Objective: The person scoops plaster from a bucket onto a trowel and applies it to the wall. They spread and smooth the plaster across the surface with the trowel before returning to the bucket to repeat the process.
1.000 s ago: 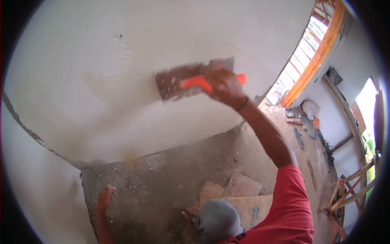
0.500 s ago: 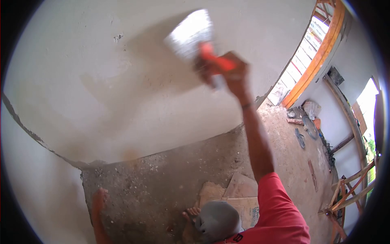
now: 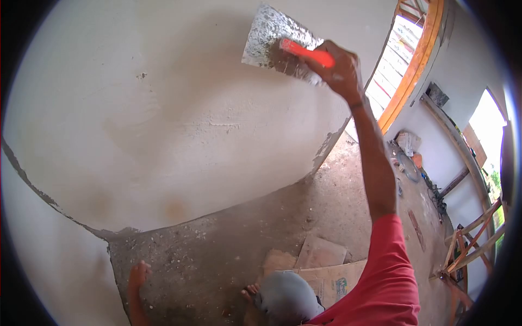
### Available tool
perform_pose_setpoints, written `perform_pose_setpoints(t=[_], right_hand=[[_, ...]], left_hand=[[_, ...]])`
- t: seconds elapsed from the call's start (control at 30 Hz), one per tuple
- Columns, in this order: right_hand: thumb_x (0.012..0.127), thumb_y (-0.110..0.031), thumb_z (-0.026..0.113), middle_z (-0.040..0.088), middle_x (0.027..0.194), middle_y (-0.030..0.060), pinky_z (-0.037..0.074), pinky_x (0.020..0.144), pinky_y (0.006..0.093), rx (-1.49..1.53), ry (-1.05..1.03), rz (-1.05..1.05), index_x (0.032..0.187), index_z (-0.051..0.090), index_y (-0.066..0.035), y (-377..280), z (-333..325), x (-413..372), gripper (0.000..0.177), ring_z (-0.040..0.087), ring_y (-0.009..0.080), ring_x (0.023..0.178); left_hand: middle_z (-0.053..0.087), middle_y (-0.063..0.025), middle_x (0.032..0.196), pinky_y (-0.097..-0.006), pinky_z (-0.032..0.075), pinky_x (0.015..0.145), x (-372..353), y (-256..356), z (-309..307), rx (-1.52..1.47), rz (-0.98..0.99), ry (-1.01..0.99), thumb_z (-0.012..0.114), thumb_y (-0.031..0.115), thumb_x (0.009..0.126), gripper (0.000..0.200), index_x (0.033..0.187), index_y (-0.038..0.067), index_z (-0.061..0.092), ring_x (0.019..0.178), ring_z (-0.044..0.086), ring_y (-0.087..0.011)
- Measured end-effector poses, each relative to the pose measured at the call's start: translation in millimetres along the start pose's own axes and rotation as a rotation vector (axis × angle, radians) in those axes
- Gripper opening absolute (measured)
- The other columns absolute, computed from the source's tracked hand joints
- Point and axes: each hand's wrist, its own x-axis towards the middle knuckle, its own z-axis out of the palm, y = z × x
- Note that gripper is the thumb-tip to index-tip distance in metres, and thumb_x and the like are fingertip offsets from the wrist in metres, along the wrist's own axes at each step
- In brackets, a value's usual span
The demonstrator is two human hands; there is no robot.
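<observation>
My right hand (image 3: pixel 338 69) is wrapped round the orange handle of a plastering trowel (image 3: pixel 262 39). The trowel's broad steel blade is smeared with plaster and overlaps the upper part of a pale plastered wall (image 3: pixel 179 125). Below the blade, the wall has a few rough ridges and a small pit on its left. Low on the left is my left hand (image 3: pixel 140 276), its fingers loosely bent and nothing seen in them. It hangs over the floor, near the wall corner. My bare toes (image 3: pixel 250 292) and a rounded grey shape (image 3: pixel 287 298) show at the bottom.
Flattened cardboard (image 3: pixel 331 280) and a flat slab (image 3: pixel 322 252) lie on the gritty floor (image 3: pixel 217 250). An orange wooden frame (image 3: pixel 413 65) edges an opening at the right. Beyond stand a sack (image 3: pixel 408 142), cables, and crossed timber poles (image 3: pixel 467 250).
My right hand has carried the trowel to the right and slightly up, and the blade has turned. The view has shifted a little. My left hand stays low at the left.
</observation>
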Motion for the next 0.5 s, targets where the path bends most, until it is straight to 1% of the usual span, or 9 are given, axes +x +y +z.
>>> perform_pose_setpoints(t=[0.1, 0.17, 0.23, 0.3, 0.33, 0.4, 0.43, 0.47, 0.5], right_hand=[[0.079, -0.044, 0.076, 0.063, 0.063, 0.0076, 0.049, 0.055, 0.0351, -0.071, -0.068, -0.137, 0.08, 0.065, -0.008, 14, -5, 26, 0.038, 0.062, 0.0262, 0.057], [0.079, -0.044, 0.076, 0.062, 0.062, 0.0072, 0.049, 0.055, 0.0347, -0.111, -0.113, -0.198, 0.081, 0.065, -0.008, 20, -3, 33, 0.037, 0.062, 0.0266, 0.057], [0.079, -0.041, 0.076, 0.065, 0.072, 0.0062, 0.051, 0.057, 0.035, -0.137, -0.18, -0.248, 0.09, 0.069, -0.01, 21, -2, 27, 0.034, 0.063, 0.0263, 0.06], [0.079, -0.04, 0.075, 0.067, 0.079, 0.0059, 0.053, 0.059, 0.0359, -0.118, -0.191, -0.357, 0.097, 0.07, -0.012, 24, 7, 4, 0.033, 0.064, 0.0266, 0.064], [0.078, -0.037, 0.074, 0.069, 0.088, 0.0055, 0.054, 0.063, 0.0379, -0.177, -0.284, -0.288, 0.109, 0.07, -0.017, 20, 14, -17, 0.037, 0.066, 0.0271, 0.071], [0.07, -0.034, 0.077, 0.069, 0.089, 0.0048, 0.053, 0.07, 0.0402, -0.106, -0.435, -0.264, 0.118, 0.066, -0.02, 16, 39, -67, 0.051, 0.066, 0.0263, 0.078], [0.069, -0.033, 0.078, 0.068, 0.089, 0.0049, 0.052, 0.072, 0.0397, -0.049, -0.34, -0.377, 0.113, 0.066, -0.017, 30, 67, -106, 0.048, 0.065, 0.0263, 0.08], [0.07, -0.031, 0.079, 0.068, 0.09, 0.0053, 0.052, 0.074, 0.0391, 0.003, -0.437, -0.295, 0.101, 0.066, -0.013, 12, 66, -125, 0.038, 0.065, 0.0265, 0.081], [0.072, -0.031, 0.078, 0.067, 0.085, 0.0048, 0.052, 0.07, 0.0388, 0.038, -0.39, -0.294, 0.094, 0.066, -0.013, 1, 71, -143, 0.031, 0.064, 0.0256, 0.075]], left_hand=[[0.067, -0.0119, 0.077, -0.0378, 0.05, 0.063, 19, -74, 5, -0.019, 0.203, 0.043, 0.041, 0.03, 0.1, 0.038, 0.093, 0.0, 0.064, 0.064, 0.063, -0.0239], [0.066, -0.0082, 0.072, -0.031, 0.045, 0.055, 30, -127, 2, 0.288, 0.601, 0.155, 0.039, 0.041, 0.101, 0.049, 0.093, 0.001, 0.065, 0.058, 0.058, -0.0162], [0.066, -0.0075, 0.072, -0.03, 0.045, 0.053, 25, -142, 3, 0.325, 0.633, 0.151, 0.038, 0.042, 0.101, 0.049, 0.093, 0.002, 0.065, 0.056, 0.057, -0.0143], [0.067, -0.0089, 0.075, -0.0332, 0.047, 0.056, 6, -133, -6, 0.129, 0.334, 0.049, 0.039, 0.035, 0.101, 0.043, 0.092, 0.001, 0.064, 0.057, 0.059, -0.0169], [0.067, -0.0092, 0.076, -0.034, 0.047, 0.057, -3, -126, -10, 0.048, 0.196, 0.018, 0.04, 0.033, 0.101, 0.042, 0.092, 0.001, 0.065, 0.058, 0.059, -0.0174], [0.067, -0.0082, 0.075, -0.0326, 0.046, 0.056, -22, -63, -10, -0.056, -0.029, 0.005, 0.038, 0.037, 0.101, 0.046, 0.091, 0.002, 0.066, 0.058, 0.057, -0.0153], [0.067, -0.0078, 0.074, -0.0315, 0.045, 0.055, -21, -45, -7, -0.075, -0.032, 0.015, 0.038, 0.039, 0.101, 0.048, 0.091, 0.002, 0.066, 0.057, 0.056, -0.0144], [0.067, -0.0074, 0.074, -0.0305, 0.044, 0.054, -19, -31, -5, -0.094, -0.032, 0.026, 0.037, 0.041, 0.101, 0.05, 0.092, 0.003, 0.067, 0.057, 0.055, -0.0135], [0.067, -0.0071, 0.073, -0.0294, 0.043, 0.053, -18, -22, -5, -0.112, -0.028, 0.039, 0.036, 0.043, 0.101, 0.052, 0.092, 0.003, 0.067, 0.056, 0.054, -0.0126]])
